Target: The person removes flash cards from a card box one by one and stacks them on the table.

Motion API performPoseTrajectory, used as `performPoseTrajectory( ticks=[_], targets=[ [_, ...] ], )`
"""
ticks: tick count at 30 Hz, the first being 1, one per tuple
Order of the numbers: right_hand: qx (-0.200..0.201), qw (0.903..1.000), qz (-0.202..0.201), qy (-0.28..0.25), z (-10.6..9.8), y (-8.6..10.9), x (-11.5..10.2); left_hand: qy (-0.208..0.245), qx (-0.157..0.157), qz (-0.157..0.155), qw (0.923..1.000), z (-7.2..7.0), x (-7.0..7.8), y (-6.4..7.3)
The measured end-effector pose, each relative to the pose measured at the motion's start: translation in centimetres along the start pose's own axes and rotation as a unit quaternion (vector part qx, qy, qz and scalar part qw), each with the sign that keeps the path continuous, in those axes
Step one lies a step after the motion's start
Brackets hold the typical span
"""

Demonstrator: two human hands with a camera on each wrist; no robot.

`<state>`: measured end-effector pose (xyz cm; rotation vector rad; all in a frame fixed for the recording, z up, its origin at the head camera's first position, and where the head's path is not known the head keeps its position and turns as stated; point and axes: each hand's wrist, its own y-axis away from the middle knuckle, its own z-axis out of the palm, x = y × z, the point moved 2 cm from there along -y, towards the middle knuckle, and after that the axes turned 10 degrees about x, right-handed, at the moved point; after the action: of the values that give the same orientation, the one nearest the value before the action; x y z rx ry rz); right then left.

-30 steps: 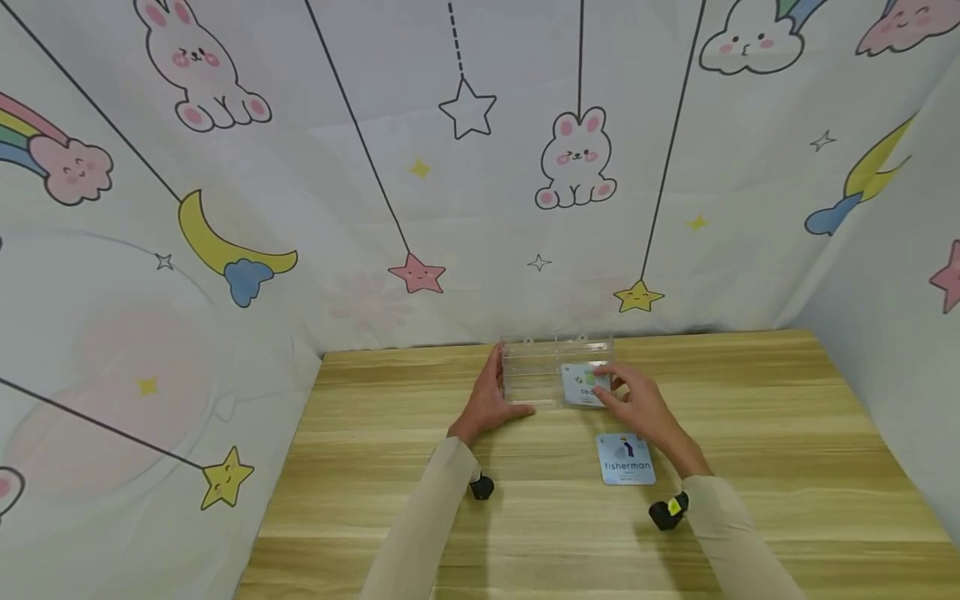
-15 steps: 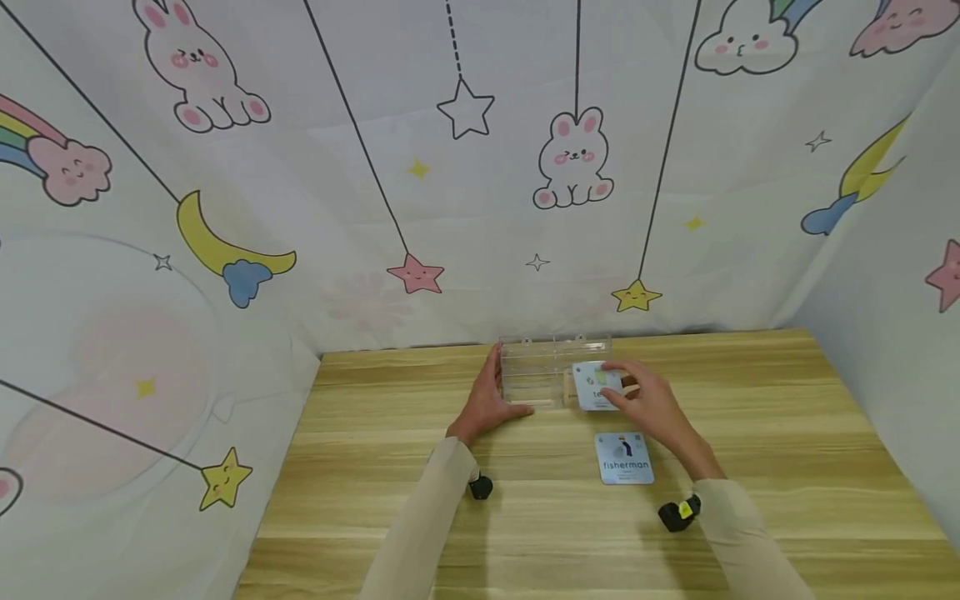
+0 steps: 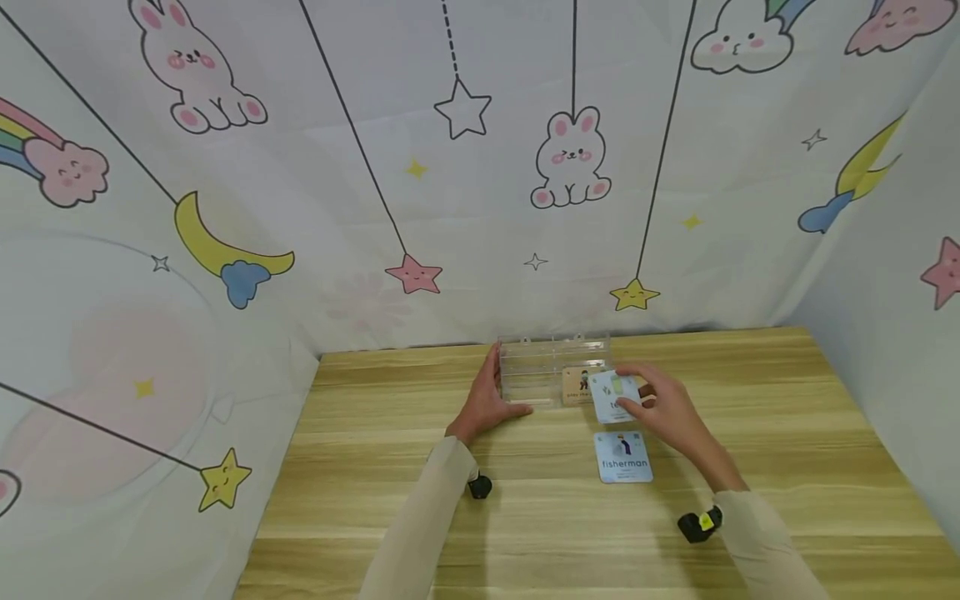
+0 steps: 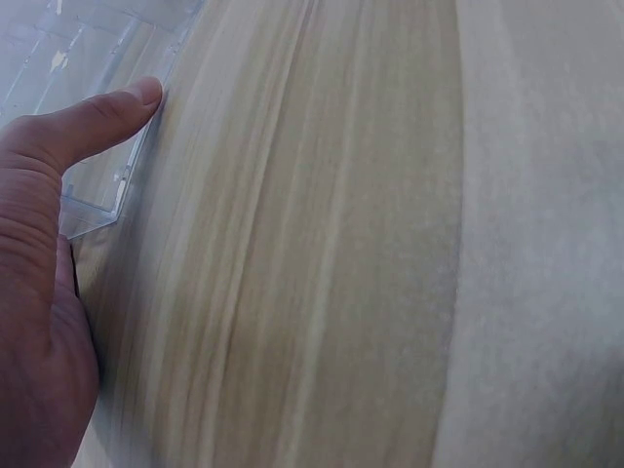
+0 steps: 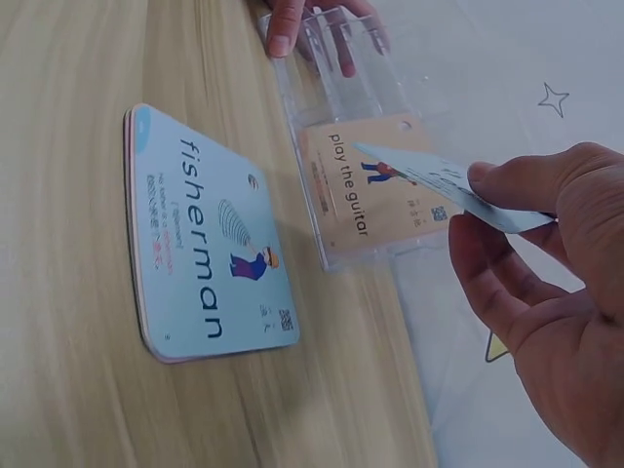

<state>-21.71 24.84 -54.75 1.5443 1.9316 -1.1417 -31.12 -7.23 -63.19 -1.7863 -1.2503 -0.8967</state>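
Observation:
A clear plastic card box with compartments stands at the back of the table. My left hand grips its left end, the thumb along the front edge. Between thumb and fingers, my right hand pinches a light blue flashcard, held tilted in front of the box's right part. Behind that card, an orange "play the guitar" flashcard lies in the lower right compartment. Nearer me on the table is a small stack of flashcards, a blue "fisherman" card on top.
Wood-grain tabletop lies under everything. A white cloth backdrop printed with rabbits, stars and moons rises right behind the box and along both sides.
My right hand has drawn the blue card out of the box's lower right compartment, toward me and to the right, uncovering the orange card. The left hand stays on the box.

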Motion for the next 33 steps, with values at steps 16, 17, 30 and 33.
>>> performPoseTrajectory(
  ticks=[16, 17, 30, 33],
  targets=[
    [-0.032, 0.9981, 0.047, -0.024, -0.8, 3.0, 0.7, 0.002, 0.002, -0.001, 1.0, 0.0, -0.1, 0.0],
    [-0.034, 0.9977, 0.051, -0.027, -0.7, 3.2, 0.8, 0.002, 0.002, -0.001, 1.0, 0.0, -0.1, 0.0],
    [-0.048, 0.9933, 0.086, -0.06, 0.2, 5.3, 2.3, 0.001, -0.001, 0.002, 1.0, -0.1, 0.1, 0.1],
    [-0.056, 0.9913, 0.098, -0.068, 0.6, 5.5, 2.5, 0.001, -0.001, 0.003, 1.0, -0.1, 0.1, 0.1]
  ],
)
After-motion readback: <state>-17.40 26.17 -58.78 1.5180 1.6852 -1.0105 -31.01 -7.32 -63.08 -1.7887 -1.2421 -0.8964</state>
